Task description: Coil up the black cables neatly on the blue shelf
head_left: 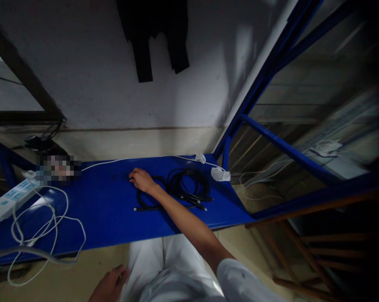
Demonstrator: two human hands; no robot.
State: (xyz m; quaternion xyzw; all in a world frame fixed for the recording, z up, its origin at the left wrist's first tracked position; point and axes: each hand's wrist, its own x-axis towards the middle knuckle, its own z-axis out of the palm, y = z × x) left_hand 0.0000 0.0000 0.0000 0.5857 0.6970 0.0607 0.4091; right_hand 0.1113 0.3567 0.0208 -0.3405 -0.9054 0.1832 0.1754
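Blue table (114, 218) lies bare left of right hand (141, 179) beside black cables (186, 186).

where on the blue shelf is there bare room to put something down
The widest bare patch of the blue shelf lies in the middle, between the loose white cord on the left and the right hand by the black cable coils. The front edge below the coils is also free. The left end with the power strip and the right rear corner are crowded.

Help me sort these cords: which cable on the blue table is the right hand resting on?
The right hand rests on the black coiled cable at mid-table. The white cable loops apart at the left end, beside the white power strip.
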